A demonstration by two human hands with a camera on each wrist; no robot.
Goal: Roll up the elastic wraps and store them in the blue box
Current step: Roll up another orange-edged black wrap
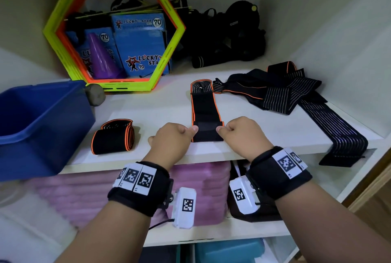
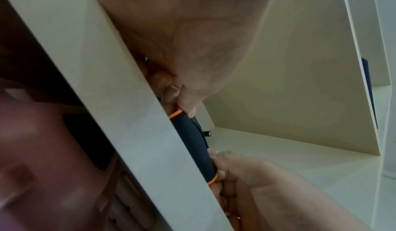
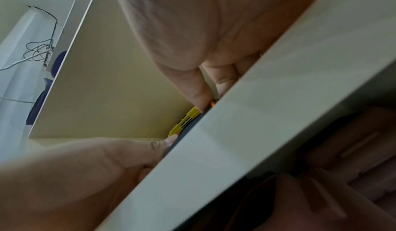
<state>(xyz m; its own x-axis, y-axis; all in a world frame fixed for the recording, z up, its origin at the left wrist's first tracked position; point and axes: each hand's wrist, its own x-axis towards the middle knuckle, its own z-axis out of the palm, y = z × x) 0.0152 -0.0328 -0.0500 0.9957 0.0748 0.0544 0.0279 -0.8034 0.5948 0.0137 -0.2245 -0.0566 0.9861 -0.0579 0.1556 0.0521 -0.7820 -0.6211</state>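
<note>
A black elastic wrap with orange edging [image 1: 204, 110] lies stretched away from me on the white shelf [image 1: 160, 106], its near end folded over. My left hand [image 1: 175, 138] pinches that near end at its left side, and my right hand [image 1: 239, 133] pinches it at its right side. The left wrist view shows the folded end [image 2: 197, 146] between both hands at the shelf's front edge. A finished rolled wrap [image 1: 114, 137] lies to the left. The blue box [image 1: 42, 123] stands at the far left, its inside only partly seen.
A heap of loose striped wraps [image 1: 281, 91] lies at the right, one strip [image 1: 338, 133] hanging over the shelf edge. A green-orange hexagon frame [image 1: 169, 36] with blue cartons, a purple cone [image 1: 101, 57], a grey stone [image 1: 95, 94] and black gear [image 1: 228, 36] fill the back.
</note>
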